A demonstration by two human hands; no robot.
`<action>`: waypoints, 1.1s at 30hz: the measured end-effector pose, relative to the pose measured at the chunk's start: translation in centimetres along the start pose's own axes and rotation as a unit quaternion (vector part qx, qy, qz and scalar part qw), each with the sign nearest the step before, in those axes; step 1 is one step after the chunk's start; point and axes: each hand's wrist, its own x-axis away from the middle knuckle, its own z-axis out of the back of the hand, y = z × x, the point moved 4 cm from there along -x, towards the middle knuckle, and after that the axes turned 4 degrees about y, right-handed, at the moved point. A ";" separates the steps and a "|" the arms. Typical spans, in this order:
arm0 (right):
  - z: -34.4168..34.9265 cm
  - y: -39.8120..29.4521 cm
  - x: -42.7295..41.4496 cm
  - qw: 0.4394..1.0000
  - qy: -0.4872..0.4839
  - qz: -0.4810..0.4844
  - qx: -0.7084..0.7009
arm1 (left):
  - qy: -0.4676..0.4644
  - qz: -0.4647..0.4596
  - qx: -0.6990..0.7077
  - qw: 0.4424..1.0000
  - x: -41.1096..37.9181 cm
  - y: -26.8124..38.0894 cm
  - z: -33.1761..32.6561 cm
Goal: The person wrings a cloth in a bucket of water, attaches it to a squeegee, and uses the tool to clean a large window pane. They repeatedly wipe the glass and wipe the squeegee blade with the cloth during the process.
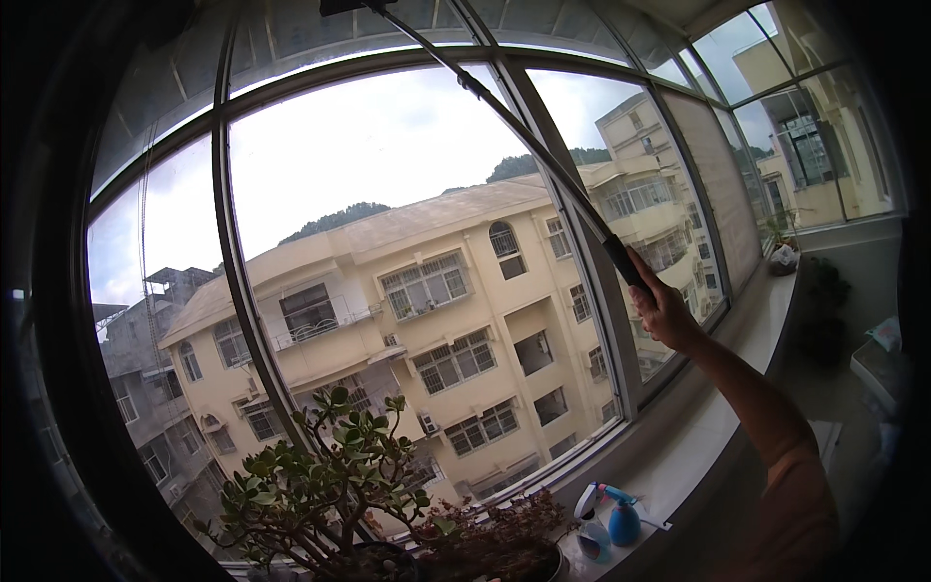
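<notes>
My right hand (663, 311) grips the black handle of a long telescopic pole (538, 149), arm stretched out to the right. The pole slants up and left across the window (407, 167) to a dark head (342, 6) at the picture's top edge. That head is partly cut off, so I cannot tell whether it touches the upper pane (305, 36). My left hand is out of view. On the sill below stand a clear spray bottle (593, 535) with a white trigger and a blue spray bottle (624, 522).
A potted jade plant (327, 473) and a pot of reddish-brown, dry-looking plants (502, 535) stand before the glass. The white sill (698, 444) curves away to a small potted plant (783, 254). A pale-topped piece of furniture (873, 371) stands at the right. Outside is a cream building (465, 305).
</notes>
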 end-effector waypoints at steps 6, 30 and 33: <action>4.4 1.9 11.6 0.995 -0.023 -0.094 0.020 | 0.013 -0.053 0.000 0.999 -2.2 0.9 -2.4; 9.0 14.1 26.0 0.988 0.027 -0.125 0.091 | -0.034 -0.031 0.026 0.999 -7.6 0.4 -7.6; 6.3 14.1 23.6 0.992 0.045 -0.111 0.047 | -0.020 -0.016 -0.001 1.000 -7.3 -0.1 -7.1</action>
